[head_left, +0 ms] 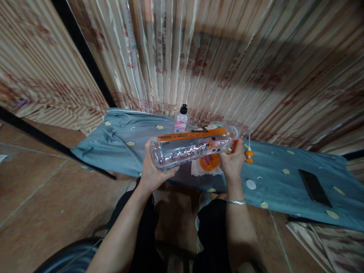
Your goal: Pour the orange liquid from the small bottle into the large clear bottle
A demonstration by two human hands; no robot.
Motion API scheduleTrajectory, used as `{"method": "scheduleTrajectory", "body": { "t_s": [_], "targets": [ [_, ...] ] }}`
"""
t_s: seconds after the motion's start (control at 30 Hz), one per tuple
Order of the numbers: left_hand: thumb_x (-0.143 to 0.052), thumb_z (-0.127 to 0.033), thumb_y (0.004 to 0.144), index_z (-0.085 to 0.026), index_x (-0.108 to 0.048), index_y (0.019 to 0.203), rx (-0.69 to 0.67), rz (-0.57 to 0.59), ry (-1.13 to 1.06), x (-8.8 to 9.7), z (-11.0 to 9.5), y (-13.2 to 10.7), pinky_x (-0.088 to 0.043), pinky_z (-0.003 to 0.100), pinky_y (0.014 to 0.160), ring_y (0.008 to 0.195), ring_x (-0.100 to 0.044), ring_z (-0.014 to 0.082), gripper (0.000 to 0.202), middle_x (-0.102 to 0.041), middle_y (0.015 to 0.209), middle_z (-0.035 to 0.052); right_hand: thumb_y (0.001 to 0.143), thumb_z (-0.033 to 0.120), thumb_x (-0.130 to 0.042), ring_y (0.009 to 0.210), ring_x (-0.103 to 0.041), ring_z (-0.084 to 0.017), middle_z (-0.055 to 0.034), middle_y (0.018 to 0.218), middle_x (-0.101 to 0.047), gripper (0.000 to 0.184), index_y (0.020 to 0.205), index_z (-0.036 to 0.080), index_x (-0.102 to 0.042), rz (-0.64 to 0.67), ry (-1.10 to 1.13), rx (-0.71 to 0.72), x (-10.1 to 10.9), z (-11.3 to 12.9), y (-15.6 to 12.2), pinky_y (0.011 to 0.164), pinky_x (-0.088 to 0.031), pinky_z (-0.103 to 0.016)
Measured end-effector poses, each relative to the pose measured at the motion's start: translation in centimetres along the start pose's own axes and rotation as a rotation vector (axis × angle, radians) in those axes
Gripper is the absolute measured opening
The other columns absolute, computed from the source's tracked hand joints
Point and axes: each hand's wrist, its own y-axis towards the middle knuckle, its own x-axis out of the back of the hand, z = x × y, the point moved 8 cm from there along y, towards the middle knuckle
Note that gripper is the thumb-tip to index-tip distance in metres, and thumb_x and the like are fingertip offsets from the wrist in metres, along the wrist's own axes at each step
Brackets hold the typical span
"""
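A long clear plastic bottle with an orange label strip (193,146) is held level in front of me, over the edge of a blue-grey patterned cloth (125,132). My left hand (152,168) is wrapped round its base end. My right hand (233,159) grips the neck end. A silver bangle sits on my right wrist. Behind the bottle lies a white packet with an orange round print (209,163), partly hidden.
On the cloth stand a small clear bottle with a black cap and pink label (181,120), an orange-and-white small item (249,153), a white disc (250,184) and a black phone (315,187). Striped curtain-like panels rise behind. Brown tiled floor lies left.
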Motion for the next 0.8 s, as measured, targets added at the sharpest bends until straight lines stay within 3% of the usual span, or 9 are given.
{"method": "scheduleTrajectory", "body": {
  "t_s": [0.8],
  "targets": [
    [-0.096,-0.046,0.056,-0.024,-0.049,0.141,-0.005,-0.013,-0.055,-0.2,-0.11,0.07,-0.059,0.05,0.106,0.123,-0.068,0.0326,0.1,-0.066,0.133,0.0144,0.073,0.046,-0.071,0.096,-0.07,-0.026,-0.0092,0.111,-0.076,0.05,0.116,0.022,-0.063,-0.006,-0.005,0.008,0.1,0.13,0.03,0.093,-0.057,-0.044]
  ]
}}
